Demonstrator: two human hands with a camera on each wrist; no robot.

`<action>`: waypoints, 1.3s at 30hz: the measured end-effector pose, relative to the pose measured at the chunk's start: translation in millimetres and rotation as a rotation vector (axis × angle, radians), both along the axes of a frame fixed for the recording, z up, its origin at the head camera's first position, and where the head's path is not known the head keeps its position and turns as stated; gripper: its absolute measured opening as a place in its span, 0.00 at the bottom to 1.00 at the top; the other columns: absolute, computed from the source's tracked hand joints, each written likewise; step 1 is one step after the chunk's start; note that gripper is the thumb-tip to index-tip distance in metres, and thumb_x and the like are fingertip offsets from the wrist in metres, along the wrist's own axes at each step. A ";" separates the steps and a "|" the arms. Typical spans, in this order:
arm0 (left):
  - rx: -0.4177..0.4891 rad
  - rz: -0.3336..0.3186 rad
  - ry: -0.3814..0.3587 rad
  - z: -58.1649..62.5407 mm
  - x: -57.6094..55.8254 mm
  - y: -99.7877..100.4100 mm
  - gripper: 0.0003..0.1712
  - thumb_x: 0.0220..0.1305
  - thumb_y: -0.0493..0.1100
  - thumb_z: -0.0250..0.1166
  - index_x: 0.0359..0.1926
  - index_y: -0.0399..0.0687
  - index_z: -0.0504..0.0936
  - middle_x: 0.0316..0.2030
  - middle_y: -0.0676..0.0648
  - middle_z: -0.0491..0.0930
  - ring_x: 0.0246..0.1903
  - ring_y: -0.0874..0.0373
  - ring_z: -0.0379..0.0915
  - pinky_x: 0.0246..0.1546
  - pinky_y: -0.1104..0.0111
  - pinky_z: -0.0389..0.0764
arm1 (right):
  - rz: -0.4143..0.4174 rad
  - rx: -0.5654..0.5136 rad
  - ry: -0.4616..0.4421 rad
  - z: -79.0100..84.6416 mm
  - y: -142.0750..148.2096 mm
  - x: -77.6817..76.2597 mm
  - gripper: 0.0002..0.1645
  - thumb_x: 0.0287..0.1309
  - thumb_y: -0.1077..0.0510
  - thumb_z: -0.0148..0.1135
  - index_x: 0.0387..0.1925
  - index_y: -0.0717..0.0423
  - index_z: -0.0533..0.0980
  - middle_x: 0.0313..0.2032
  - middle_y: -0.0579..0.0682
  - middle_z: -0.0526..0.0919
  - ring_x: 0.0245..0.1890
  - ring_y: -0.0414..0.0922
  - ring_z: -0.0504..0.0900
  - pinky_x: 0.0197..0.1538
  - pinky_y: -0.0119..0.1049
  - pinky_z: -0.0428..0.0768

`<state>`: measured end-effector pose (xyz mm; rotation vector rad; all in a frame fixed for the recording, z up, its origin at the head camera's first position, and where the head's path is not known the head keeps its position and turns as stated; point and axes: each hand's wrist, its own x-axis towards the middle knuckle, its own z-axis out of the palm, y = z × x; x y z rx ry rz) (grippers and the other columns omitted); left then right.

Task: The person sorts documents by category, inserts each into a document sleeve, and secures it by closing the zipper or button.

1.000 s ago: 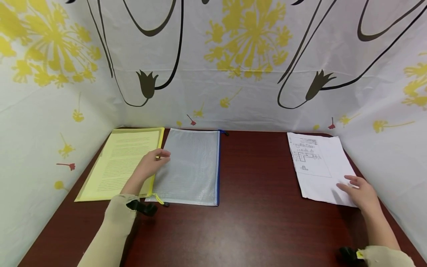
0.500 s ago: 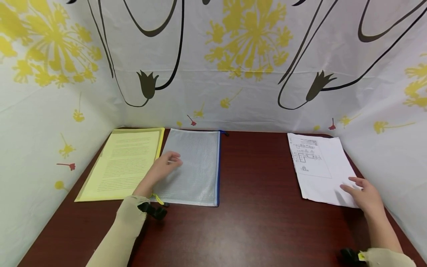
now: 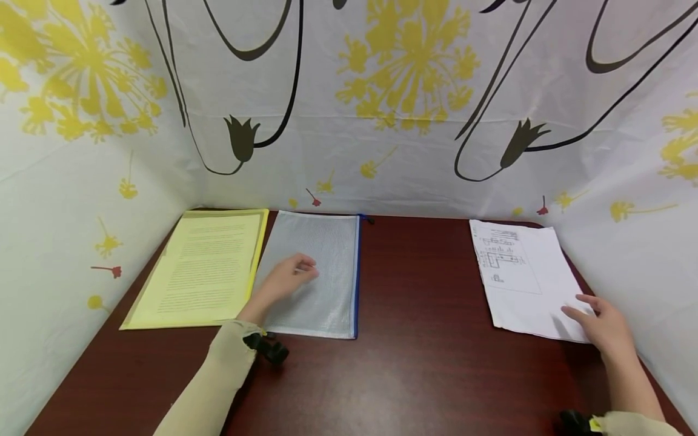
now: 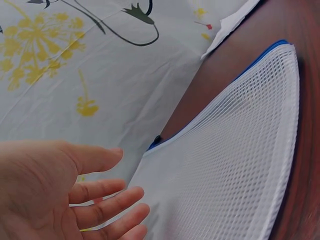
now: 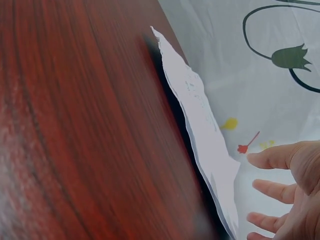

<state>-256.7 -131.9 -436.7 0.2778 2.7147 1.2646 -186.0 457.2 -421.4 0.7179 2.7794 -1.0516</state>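
Note:
A clear mesh zip pouch [image 3: 322, 303] with a blue zipper along its right edge lies on the table. My left hand [image 3: 286, 277] hovers over it; in the left wrist view the thumb and fingers [image 4: 107, 207] are spread loosely with nothing between them. To its left lies a yellow zip pouch [image 3: 204, 266] with a printed sheet showing inside. At the right side, my right hand [image 3: 605, 324] is over the near right corner of a stack of white papers [image 3: 529, 260] with a printed drawing. Its fingers [image 5: 270, 190] are apart and hold nothing.
The dark red wooden table [image 3: 420, 339] spreads between the pouches and the papers. White patterned sheeting [image 3: 409, 163] stands like walls along the back and both sides. Black wrist-camera mounts [image 3: 267, 350] sit at both cuffs.
My left hand has moved right, from the yellow pouch's edge to over the blue-zippered pouch. My right hand has drifted slightly right and nearer. Pouches and papers lie where they were.

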 end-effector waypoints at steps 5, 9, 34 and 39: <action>0.020 -0.015 -0.034 -2.8 0.5 11.4 0.19 0.70 0.47 0.63 0.55 0.40 0.79 0.51 0.39 0.84 0.54 0.44 0.79 0.50 0.55 0.83 | 0.002 -0.006 0.007 -3.2 5.5 0.8 0.49 0.70 0.40 0.51 0.73 0.74 0.50 0.73 0.78 0.44 0.73 0.75 0.46 0.70 0.71 0.56; 0.052 -0.025 -0.070 -5.5 0.1 19.7 0.19 0.69 0.47 0.63 0.54 0.40 0.79 0.49 0.40 0.84 0.49 0.48 0.81 0.43 0.62 0.85 | 0.003 -0.024 0.007 -5.3 9.0 0.8 0.48 0.70 0.41 0.51 0.72 0.74 0.51 0.72 0.79 0.45 0.72 0.75 0.47 0.69 0.72 0.57; 0.111 -0.098 -0.133 -14.9 3.3 57.5 0.15 0.66 0.45 0.66 0.50 0.43 0.81 0.42 0.44 0.85 0.30 0.60 0.80 0.28 0.70 0.83 | 0.029 -0.159 -0.026 -4.4 9.3 2.5 0.52 0.70 0.44 0.53 0.73 0.77 0.42 0.42 0.62 0.80 0.26 0.21 0.72 0.30 0.25 0.82; 0.100 -0.074 -0.133 -12.6 6.6 64.5 0.15 0.64 0.44 0.68 0.49 0.42 0.81 0.38 0.46 0.84 0.25 0.61 0.79 0.26 0.71 0.82 | 0.026 -0.168 -0.050 -2.7 4.4 1.2 0.52 0.71 0.43 0.51 0.73 0.77 0.40 0.56 0.80 0.67 0.26 0.21 0.71 0.31 0.25 0.82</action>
